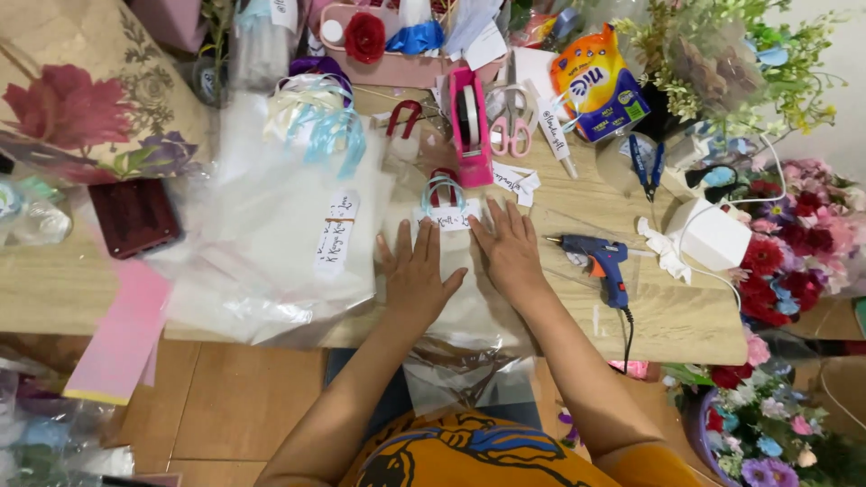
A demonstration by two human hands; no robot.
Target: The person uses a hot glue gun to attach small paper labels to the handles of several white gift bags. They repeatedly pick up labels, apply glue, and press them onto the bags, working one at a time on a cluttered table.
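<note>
The clear crinkled plastic bag (456, 298) is lying flat at the near edge of the pale wooden surface (686, 316), its lower end hanging over that edge. At the bag's far end a white paper label (448, 218) with a light blue ribbon loop (443, 190) is sitting. The left hand (417, 275) is pressing palm down on the bag, fingers (403, 242) spread and flat. The right hand (508, 248) is lying flat beside it, fingers (502, 215) close together, fingertips reaching the label; neither hand is pinching anything. Just right of the bag a blue glue gun (600, 260) is resting. Beyond the bag a pink tape dispenser (470, 126) is standing, with pink-handled scissors (511, 122) to its right. Left of the bag a larger clear plastic sheet (271, 234) is spreading out, carrying a white strip label (336, 233).
</note>
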